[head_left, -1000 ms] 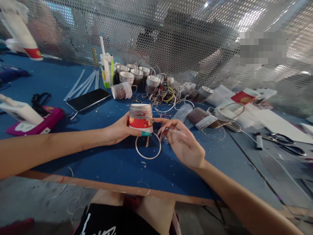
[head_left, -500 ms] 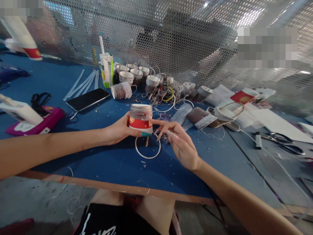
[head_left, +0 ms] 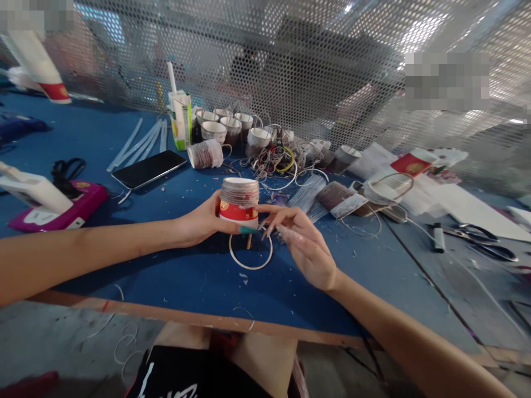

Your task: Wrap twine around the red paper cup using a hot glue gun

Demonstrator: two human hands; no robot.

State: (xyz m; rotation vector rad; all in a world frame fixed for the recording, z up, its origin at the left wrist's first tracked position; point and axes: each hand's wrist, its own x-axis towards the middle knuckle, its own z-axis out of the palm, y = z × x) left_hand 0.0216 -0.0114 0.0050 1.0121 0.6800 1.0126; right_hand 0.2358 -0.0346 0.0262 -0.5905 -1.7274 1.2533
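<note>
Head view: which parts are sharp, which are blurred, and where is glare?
Head view: the red-and-white paper cup in the left hand is fairly sharp; the perforated metal screen behind is soft, with bright glare at upper right; straight lines bend toward the edges.

No legible text or labels

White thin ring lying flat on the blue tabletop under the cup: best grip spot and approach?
Likely the near arc of the white thin ring, pinched from above. It lies flat on the blue tabletop; that arc is bare, while the far arc sits under the inverted red-and-white paper cup held by the left hand and under the right hand fingers.
</note>
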